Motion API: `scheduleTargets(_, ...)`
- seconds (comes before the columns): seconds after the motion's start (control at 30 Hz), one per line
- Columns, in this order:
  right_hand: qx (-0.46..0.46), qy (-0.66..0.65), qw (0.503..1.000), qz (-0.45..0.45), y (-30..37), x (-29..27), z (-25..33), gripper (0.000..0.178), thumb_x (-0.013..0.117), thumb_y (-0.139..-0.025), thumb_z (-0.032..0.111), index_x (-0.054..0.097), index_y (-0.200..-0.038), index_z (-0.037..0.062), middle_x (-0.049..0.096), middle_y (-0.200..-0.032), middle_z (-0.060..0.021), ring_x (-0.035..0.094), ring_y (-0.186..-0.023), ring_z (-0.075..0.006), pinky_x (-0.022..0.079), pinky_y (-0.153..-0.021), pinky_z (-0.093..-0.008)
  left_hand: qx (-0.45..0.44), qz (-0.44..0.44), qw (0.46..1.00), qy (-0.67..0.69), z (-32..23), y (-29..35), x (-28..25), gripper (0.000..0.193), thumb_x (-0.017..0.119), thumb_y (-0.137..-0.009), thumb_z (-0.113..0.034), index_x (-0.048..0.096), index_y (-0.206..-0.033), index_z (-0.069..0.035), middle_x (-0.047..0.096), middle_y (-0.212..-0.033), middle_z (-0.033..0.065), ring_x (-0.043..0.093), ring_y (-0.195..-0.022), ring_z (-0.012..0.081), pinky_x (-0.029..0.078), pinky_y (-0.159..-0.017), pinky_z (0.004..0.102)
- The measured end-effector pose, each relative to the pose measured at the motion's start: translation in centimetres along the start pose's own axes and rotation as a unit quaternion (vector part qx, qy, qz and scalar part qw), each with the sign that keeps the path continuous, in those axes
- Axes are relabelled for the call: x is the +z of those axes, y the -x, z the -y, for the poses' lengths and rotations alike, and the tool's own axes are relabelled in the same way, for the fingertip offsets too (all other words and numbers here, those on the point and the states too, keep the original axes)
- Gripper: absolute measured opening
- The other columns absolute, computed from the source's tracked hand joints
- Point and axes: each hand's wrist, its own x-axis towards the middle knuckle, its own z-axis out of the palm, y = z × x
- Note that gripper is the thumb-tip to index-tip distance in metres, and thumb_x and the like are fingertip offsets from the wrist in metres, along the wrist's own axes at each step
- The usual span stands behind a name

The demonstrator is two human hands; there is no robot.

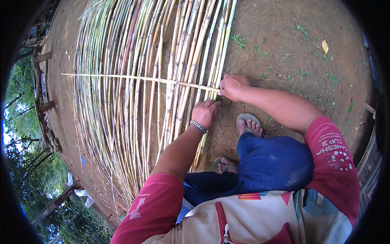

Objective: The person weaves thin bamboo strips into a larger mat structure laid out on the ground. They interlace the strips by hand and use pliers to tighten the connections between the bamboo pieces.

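Many long thin canes (pixel 138 53) in green, yellow and reddish brown lie side by side on the ground. Across them runs a pale split strip (pixel 142 78), ending at the right-hand edge of the row. My right hand (pixel 233 86) is closed around that right end, thumb and fingers pressed together. Just below it, my left hand (pixel 206 113), with a chain bracelet (pixel 198 126) at the wrist, is curled over the outermost canes; its fingertips partly hide what they grip. Both hands are close together at the row's right side.
Bare brown soil (pixel 276 53) with small green weeds (pixel 239 41) and a dry leaf (pixel 325 46) lies to the right. My sandalled feet (pixel 249 124) stand close beside the canes. A rough wooden rail (pixel 38 93) and trees are at the left edge.
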Motion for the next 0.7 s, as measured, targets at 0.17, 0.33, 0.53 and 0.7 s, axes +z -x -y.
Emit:
scheduleTargets(0.17, 0.010, 0.003, 1.000, 0.001, -0.5, 0.5, -0.2, 0.025, 0.071, -0.087, 0.035, 0.077, -0.094, 0.0108, 0.071, -0.109, -0.0126, 0.067, -0.106, -0.0341, 0.054, -0.092, -0.0439, -0.009, -0.032, 0.999, 0.032, 0.9, -0.9, -1.4, 0.008, 0.073, -0.083, -0.016, 0.073, -0.091, -0.014, 0.071, -0.093, 0.0044, 0.067, -0.085, 0.0250, 0.052, -0.080, 0.0388)
scheduleTargets(0.33, -0.011, 0.025, 0.999, -0.040, -0.9, 1.6, -0.8, 0.022, 0.071, -0.086, 0.032, 0.076, -0.094, 0.0119, 0.072, -0.108, -0.0129, 0.068, -0.104, -0.0345, 0.055, -0.090, -0.0449, 0.058, -0.069, 0.996, 0.027, 1.9, -5.0, -2.3, 0.011, 0.077, -0.080, -0.014, 0.072, -0.089, -0.010, 0.071, -0.092, 0.0065, 0.066, -0.090, 0.0271, 0.050, -0.086, 0.0409)
scheduleTargets(0.53, 0.040, -0.006, 0.999, 0.018, -1.1, 0.9, -0.6, 0.027, 0.073, -0.085, 0.038, 0.073, -0.094, 0.0135, 0.072, -0.101, -0.0138, 0.068, -0.103, -0.0341, 0.054, -0.091, -0.0458, -0.008, -0.052, 0.991, 0.124, 3.0, -6.2, -0.7, 0.011, 0.080, -0.078, -0.015, 0.072, -0.083, -0.010, 0.071, -0.084, 0.0068, 0.066, -0.086, 0.0277, 0.050, -0.086, 0.0413)
scheduleTargets(0.7, 0.030, -0.074, 0.995, 0.054, -1.1, -0.8, -1.0, 0.032, 0.078, -0.082, 0.035, 0.071, -0.104, 0.0124, 0.072, -0.104, -0.0142, 0.068, -0.103, -0.0336, 0.053, -0.092, -0.0441, -0.004, -0.062, 0.990, 0.127, 3.5, -6.4, -0.3, 0.013, 0.082, -0.076, -0.016, 0.072, -0.080, -0.010, 0.071, -0.081, 0.0054, 0.066, -0.083, 0.0272, 0.049, -0.083, 0.0407)
